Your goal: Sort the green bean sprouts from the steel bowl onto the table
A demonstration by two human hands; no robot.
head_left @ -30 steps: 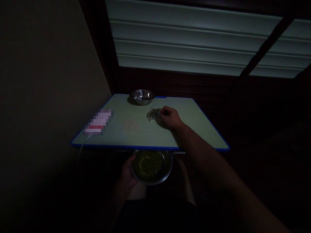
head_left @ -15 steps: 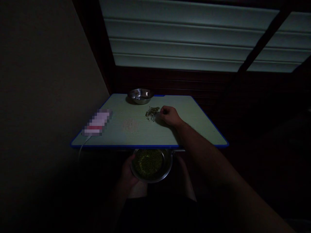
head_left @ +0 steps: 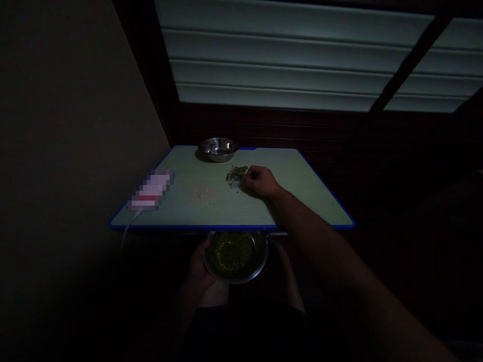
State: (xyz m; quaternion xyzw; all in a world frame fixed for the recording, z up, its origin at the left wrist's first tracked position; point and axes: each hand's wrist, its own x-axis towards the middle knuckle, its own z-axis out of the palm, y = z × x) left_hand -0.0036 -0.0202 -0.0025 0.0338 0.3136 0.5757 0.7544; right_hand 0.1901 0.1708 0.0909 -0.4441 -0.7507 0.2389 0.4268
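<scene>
Below the table's front edge, my left hand (head_left: pixel 199 264) grips the left rim of a steel bowl (head_left: pixel 260 269) filled with small green beans (head_left: pixel 231 253), which look like mung beans. Over the tabletop, my right hand (head_left: pixel 263 182) is closed in a pinch at the right side of a loose scatter of beans (head_left: pixel 236 174). A faint pale patch shows under its fingertips; what they hold, if anything, is too dark to make out. To the left lies a patch of pale bits (head_left: pixel 203 194).
A second steel bowl (head_left: pixel 218 150) stands at the back of the blue-edged folding table (head_left: pixel 302 201). A blurred-out phone (head_left: pixel 151 190) with a white cable (head_left: pixel 128 229) lies at the left, near the wall (head_left: pixel 75 100). Window slats (head_left: pixel 279 55) rise behind. The room is dim.
My right hand has shifted slightly left, its fingertips drawn closer together beside the scattered beans. The left hand and its bowl stay where they were.
</scene>
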